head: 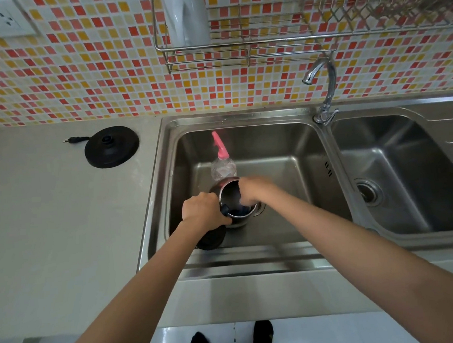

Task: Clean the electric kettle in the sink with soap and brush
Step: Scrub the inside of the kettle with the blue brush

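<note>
- Electric kettle point(239, 221) is gripped by the curled left hand point(202, 210), centre frame, in the sink point(272, 152).
- Right hand point(251, 189) is dipped into its mouth; its grip cannot be told.

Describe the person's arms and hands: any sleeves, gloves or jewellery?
The left arm and right arm are bare as far as the picture shows, no sleeves in view. The left hand and right hand wear no gloves; no watch or bracelet shows at the wrists. The right hand is blurred, so rings are uncertain.

Forearms point(137, 296) bare; blk footwear point(263, 334) on both feet.
</note>
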